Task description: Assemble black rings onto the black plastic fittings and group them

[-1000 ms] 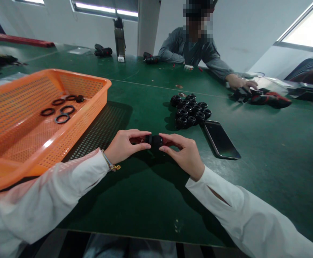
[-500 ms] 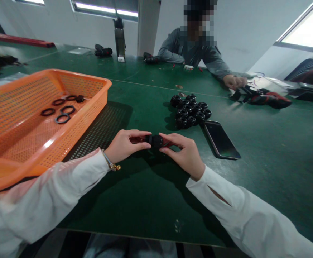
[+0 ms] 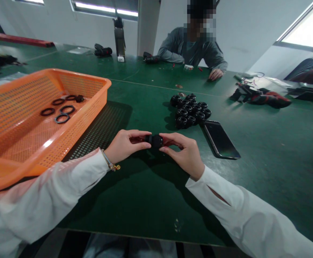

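Both my hands meet over the green table (image 3: 151,200) around one small black round fitting (image 3: 154,141). My left hand (image 3: 125,145) pinches its left end between thumb and fingers. My right hand (image 3: 184,152) pinches its right end the same way. A pile of several like black fittings (image 3: 191,110) lies just beyond my hands. To my left an orange mesh basket (image 3: 97,96) holds several flat black rings (image 3: 62,114).
A dark phone (image 3: 221,140) lies flat right of the pile. A co-worker sits across the table, one hand (image 3: 215,74) resting on it. A red and black tool (image 3: 264,97) lies at far right. A bottle (image 3: 119,37) stands at the back.
My hands stay on the fitting with only slight finger shifts. The co-worker's hand has left the red and black tool and drawn back to the left.
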`<state>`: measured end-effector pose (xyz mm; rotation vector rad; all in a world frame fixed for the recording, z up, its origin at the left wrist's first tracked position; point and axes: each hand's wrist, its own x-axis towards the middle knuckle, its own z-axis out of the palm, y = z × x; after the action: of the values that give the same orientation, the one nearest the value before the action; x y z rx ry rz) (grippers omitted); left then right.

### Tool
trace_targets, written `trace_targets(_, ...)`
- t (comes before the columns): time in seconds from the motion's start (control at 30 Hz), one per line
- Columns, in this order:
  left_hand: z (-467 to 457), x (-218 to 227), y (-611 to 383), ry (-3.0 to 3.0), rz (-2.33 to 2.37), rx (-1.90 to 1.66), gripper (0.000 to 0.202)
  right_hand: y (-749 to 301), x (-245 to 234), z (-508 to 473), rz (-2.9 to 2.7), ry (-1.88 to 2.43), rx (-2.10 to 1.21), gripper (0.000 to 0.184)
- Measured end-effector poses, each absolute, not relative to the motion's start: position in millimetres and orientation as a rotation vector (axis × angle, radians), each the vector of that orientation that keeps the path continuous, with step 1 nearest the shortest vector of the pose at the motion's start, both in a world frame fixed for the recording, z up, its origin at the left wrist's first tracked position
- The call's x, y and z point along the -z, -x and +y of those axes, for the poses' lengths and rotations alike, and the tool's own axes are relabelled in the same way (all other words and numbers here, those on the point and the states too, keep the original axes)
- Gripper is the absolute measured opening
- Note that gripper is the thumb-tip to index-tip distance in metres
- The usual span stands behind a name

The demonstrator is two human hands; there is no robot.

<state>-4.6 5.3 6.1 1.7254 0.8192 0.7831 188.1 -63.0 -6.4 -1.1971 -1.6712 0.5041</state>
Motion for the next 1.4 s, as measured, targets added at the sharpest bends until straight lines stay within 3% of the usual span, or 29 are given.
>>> trace_targets(0.6, 5.4, -5.4, 4.4, -1.731, 0.826, -0.769, 0.041, -188.9, 5.3, -62.5, -1.712, 1.200, -0.520, 0.033)
trace_targets(1.4, 5.2, -4.8, 5.8, -1.768, 0.809, -0.754, 0.041, -188.1, 2.4, -64.1, -1.708, 1.233, -0.496, 0.028)
